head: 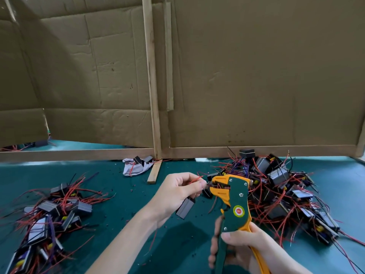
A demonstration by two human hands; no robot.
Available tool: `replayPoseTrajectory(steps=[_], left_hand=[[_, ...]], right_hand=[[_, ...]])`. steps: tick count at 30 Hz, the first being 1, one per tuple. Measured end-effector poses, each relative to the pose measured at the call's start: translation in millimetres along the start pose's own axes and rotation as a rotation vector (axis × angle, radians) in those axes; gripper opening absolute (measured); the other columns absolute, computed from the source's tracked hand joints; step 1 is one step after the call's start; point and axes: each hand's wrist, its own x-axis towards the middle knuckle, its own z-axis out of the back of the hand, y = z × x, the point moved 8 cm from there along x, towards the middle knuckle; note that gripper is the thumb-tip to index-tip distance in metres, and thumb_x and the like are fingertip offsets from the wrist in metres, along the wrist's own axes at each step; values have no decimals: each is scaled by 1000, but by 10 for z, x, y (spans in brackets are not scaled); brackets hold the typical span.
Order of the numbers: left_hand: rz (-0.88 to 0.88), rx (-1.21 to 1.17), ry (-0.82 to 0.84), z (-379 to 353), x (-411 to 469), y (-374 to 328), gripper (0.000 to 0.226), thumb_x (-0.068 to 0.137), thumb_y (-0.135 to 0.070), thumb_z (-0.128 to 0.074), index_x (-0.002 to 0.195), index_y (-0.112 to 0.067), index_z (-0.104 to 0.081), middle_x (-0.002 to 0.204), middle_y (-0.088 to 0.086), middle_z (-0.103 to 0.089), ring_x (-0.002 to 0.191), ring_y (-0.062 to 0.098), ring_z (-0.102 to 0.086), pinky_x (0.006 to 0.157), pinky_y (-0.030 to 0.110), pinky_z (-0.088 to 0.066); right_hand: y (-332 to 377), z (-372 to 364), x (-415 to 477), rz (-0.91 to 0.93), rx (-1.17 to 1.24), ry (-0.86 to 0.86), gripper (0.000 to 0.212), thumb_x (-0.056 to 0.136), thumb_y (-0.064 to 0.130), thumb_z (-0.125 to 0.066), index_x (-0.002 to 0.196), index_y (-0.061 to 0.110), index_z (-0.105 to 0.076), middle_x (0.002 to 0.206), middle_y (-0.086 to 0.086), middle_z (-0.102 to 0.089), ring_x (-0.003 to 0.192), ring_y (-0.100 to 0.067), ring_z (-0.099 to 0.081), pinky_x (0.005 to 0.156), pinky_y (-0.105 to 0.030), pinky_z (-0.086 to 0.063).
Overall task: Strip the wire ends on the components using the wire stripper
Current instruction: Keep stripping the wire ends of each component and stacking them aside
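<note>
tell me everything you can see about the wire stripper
The wire stripper is a pistol-shaped hand tool with a dark green, plastic-looking body, orange-yellow jaw pieces and handle, silvery screws and a round red-and-yellow sticker. It stands nearly upright above the green table, head up, jaws facing left. The right hand grips its two handles. The left hand pinches a red wire right at the mouth; whether the wire end is inside is hidden.
</note>
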Motion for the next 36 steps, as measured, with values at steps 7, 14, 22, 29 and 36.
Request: replayPoseTrajectory(steps=[7, 14, 22, 29, 36], left_hand=[[-13, 31, 60, -41, -11, -32, 18, 88, -14, -66, 71, -20, -69, 61, -8, -58, 57, 3, -49, 60, 11, -42], [-12, 99, 102, -52, -30, -34, 16, 81, -30, -69, 74, -16, -67, 64, -7, -59, 61, 5, -48, 62, 14, -42], [20, 121, 163, -27, -35, -7, 21, 73, -36, -69, 80, -17, -70, 67, -11, -63, 63, 3, -52, 63, 16, -45], [-9, -11, 170, -35, -53, 67, 15, 81, -23, -63, 85, -9, -65, 82, 1, -73, 69, 8, -62, 72, 19, -49], [-73, 128, 30, 132, -17, -71, 12, 88, -19, -63, 90, -16, -75, 77, -12, -71, 72, -4, -57, 71, 9, -42]], right_hand=[[0, 18, -19, 7, -66, 29, 36, 58, 7, -89, 85, -6, -69, 85, -37, -62, 78, -47, -65, 77, -53, -54], [27, 36, -68, -5, -175, -17, 33, 62, 13, -88, 82, -3, -67, 81, -34, -62, 75, -43, -64, 74, -49, -53], [63, 140, -90, 0, -372, -186, 32, 55, 30, -85, 66, 7, -66, 54, -20, -60, 52, -28, -60, 67, -31, -55], [6, 262, -42, 32, -296, -320, 48, 33, 39, -92, 52, 4, -64, 51, -18, -56, 47, -28, -58, 51, -31, -52], [85, 89, -4, 99, -59, -53, 46, 45, 12, -95, 78, -3, -67, 78, -34, -59, 71, -46, -63, 71, -55, -54]])
